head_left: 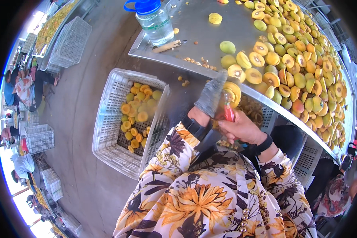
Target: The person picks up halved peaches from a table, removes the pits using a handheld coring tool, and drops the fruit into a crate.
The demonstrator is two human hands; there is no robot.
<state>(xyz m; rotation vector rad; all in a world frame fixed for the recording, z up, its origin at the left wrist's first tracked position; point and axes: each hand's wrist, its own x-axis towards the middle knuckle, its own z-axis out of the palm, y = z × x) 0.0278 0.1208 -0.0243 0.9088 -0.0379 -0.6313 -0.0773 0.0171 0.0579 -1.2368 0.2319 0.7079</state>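
Yellow fruit (233, 94), one piece, cut: held at the near edge of the bench, against the right side of the left hand (211, 96), which wears a grey glove; its fingers are clamped on the fruit, partly hidden by it. Red-handled tool (229, 112), one: metal end at the fruit, handle gripped in the closed fingers of the bare right hand (244, 129). Bench (198, 29), metal, raised rim: bears a large heap of fruit (301, 75), green to orange, many cut open with brown centres, on its right part; a few loose pieces left of the heap; small pale bits (200, 62) along the near rim; a wooden-handled tool (168, 46) lying beside the bottle. Floor (75, 131), grey, worn. Room: second bench heaped with yellow fruit at upper left; seated person (24, 85) at far left; another person (334, 198) at lower right. Bottle (154, 25), clear, blue lid, clear liquid inside, upright near the bench's left corner. Pale plastic crate (103, 113), slotted walls, on the floor left of the hands: contains yellow fruit halves (137, 113), dark hollows showing in several. Stacked crates (70, 41), white, upper left; contents unclear.
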